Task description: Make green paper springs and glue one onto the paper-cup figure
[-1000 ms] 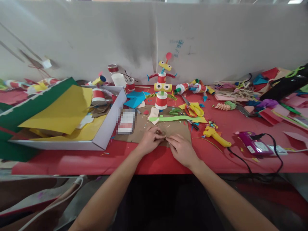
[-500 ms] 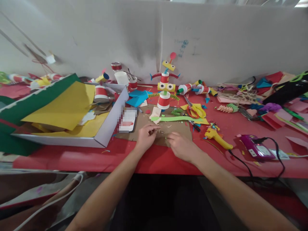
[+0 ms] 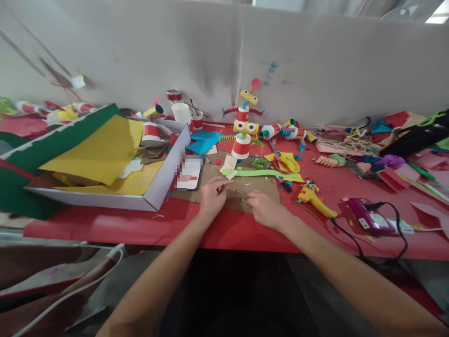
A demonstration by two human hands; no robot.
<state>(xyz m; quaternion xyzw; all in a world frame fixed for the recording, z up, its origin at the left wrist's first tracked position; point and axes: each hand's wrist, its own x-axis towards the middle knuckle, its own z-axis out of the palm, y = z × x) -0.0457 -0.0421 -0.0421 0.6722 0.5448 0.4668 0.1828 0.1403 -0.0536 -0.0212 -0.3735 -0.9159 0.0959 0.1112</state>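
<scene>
Above a brown cardboard sheet (image 3: 238,203) my left hand (image 3: 213,199) is closed, thumb and forefinger pinched together; anything between them is too small to name. My right hand (image 3: 264,208) is also closed in a pinch, its fingertips low over the board near a tiny green bit, and what it grips cannot be made out. Thin pale scraps lie on the board between the hands. Just beyond my fingers stretches a light green paper strip (image 3: 259,173), with a pale paper piece (image 3: 229,164) by its left end. A coiled green paper spring (image 3: 258,164) lies behind the strip.
Left stands a white box (image 3: 150,199) of yellow paper, beside a phone (image 3: 190,173). Behind are two paper-cup figures (image 3: 241,147). Scissors (image 3: 281,161), a yellow glue gun (image 3: 317,202) and a purple power socket (image 3: 370,216) with a cord lie to the right.
The view has shifted slightly, so the table contents sit a little differently in frame. Both hands stay pinched over the cardboard, with only slight finger movement.
</scene>
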